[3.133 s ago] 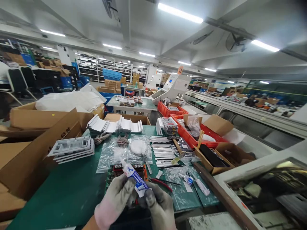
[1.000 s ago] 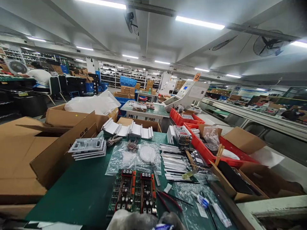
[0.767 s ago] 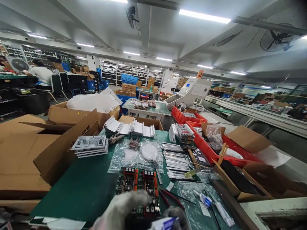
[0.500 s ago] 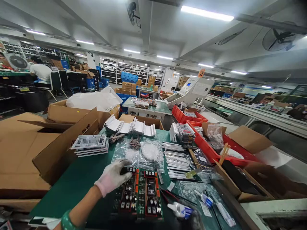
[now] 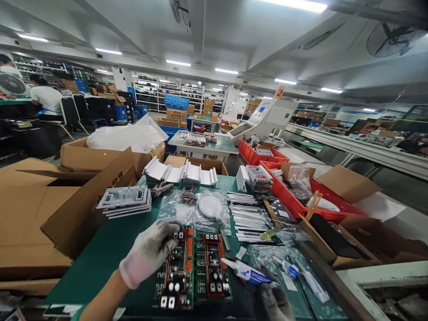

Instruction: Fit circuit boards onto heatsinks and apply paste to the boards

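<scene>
My left hand [image 5: 147, 249], in a whitish glove, has its fingers curled over the upper left edge of a green circuit board [image 5: 179, 272] with orange connectors along its right side. A second circuit board [image 5: 213, 272] lies flat to the right, a narrow gap between the two. My right hand [image 5: 276, 298], in a dark grey glove, grips a white and blue tube [image 5: 250, 272] by its rear end. The tube's nozzle points left, by the right edge of the second board. Part of the right hand is blurred and cut off below.
Beyond the boards are a round white lid [image 5: 210, 206] on plastic bags, white metal strips [image 5: 249, 218] and stacked grey frames [image 5: 125, 200]. More tubes [image 5: 314, 285] lie at right. Cardboard boxes [image 5: 90, 209] flank the left, red bins [image 5: 321, 196] the right. A co-worker [image 5: 47, 96] sits far left.
My right hand has raised the tube and brought its nozzle nearer the second board. The left board has shifted slightly left and upward under my left hand, parting from the other one.
</scene>
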`<state>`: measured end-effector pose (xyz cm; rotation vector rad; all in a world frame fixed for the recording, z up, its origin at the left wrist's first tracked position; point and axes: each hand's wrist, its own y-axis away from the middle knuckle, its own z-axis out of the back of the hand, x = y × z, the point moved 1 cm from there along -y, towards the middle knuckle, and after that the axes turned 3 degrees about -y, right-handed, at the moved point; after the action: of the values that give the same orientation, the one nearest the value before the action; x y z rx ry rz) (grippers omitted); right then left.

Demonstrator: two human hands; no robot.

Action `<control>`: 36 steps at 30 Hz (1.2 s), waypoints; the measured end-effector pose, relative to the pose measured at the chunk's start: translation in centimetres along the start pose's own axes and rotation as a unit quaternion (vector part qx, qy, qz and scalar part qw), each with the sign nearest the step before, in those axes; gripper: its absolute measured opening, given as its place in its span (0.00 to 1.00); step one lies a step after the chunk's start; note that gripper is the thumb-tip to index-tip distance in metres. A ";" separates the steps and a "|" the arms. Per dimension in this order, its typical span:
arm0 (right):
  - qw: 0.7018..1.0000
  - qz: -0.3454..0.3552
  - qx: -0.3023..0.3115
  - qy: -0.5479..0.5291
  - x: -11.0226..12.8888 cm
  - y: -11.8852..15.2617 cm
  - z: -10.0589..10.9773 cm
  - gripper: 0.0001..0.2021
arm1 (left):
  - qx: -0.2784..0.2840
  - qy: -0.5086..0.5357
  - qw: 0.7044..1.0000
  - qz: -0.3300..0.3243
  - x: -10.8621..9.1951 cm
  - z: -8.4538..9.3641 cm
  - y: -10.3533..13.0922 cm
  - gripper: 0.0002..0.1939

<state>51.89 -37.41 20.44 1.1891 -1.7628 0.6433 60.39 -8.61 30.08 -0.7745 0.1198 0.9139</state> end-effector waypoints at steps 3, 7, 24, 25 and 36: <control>1.000 0.019 0.002 -0.005 0.8 0.4 -0.8 0.26 | -0.036 0.031 0.993 -0.107 -2.1 0.8 0.9 0.07; 0.996 0.082 -0.015 0.014 2.2 1.9 -2.4 0.19 | -0.011 0.043 0.989 -0.140 -4.3 0.5 2.2 0.08; 0.941 0.276 0.086 0.174 4.8 3.8 -5.1 0.09 | 0.012 -0.005 0.983 -0.181 -6.7 0.3 3.5 0.10; 0.938 0.286 0.092 0.176 4.9 3.8 -5.0 0.08 | 0.008 -0.012 0.983 -0.183 -6.7 0.3 3.5 0.10; 0.825 0.420 0.246 0.285 7.4 3.1 -4.8 0.12 | -0.012 -0.008 0.980 -0.198 -7.1 0.4 3.4 0.14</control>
<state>49.81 -35.65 29.42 0.3442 -1.5547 1.8533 53.32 -11.79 31.38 -0.7783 -0.0598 0.5433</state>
